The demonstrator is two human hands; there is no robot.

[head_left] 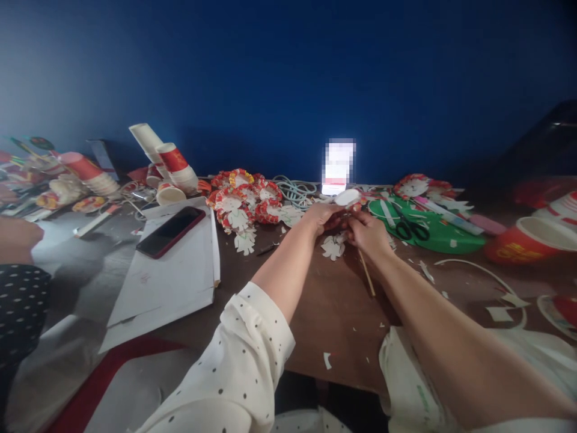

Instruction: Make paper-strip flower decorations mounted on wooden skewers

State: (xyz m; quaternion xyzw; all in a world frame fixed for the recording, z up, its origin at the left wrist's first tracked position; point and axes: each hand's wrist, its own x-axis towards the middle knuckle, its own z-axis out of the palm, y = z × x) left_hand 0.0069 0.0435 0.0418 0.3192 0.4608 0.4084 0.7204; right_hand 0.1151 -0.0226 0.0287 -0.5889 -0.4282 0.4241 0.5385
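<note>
My left hand (325, 218) is closed on a pale cut-paper piece with a white oval face (348, 198), which looks like a paper cup's base. My right hand (368, 233) meets it from the right, its fingers pinched together. A thin wooden stick (367, 275) slants down from under the right fingers toward the table; its upper end is hidden. Just below both hands is a white paper cutout with notched petals (333, 247). I cannot tell whether it hangs from the held piece or lies on the table.
Red-and-white paper flowers (238, 201) are heaped left of my hands. Black-handled scissors (411, 230) lie on a green sheet (460, 242). A phone (171, 231) rests on white card (157, 282); a lit screen (338, 165) stands behind. Paper cups (174, 159) lean left; another person's arm (18, 240) shows.
</note>
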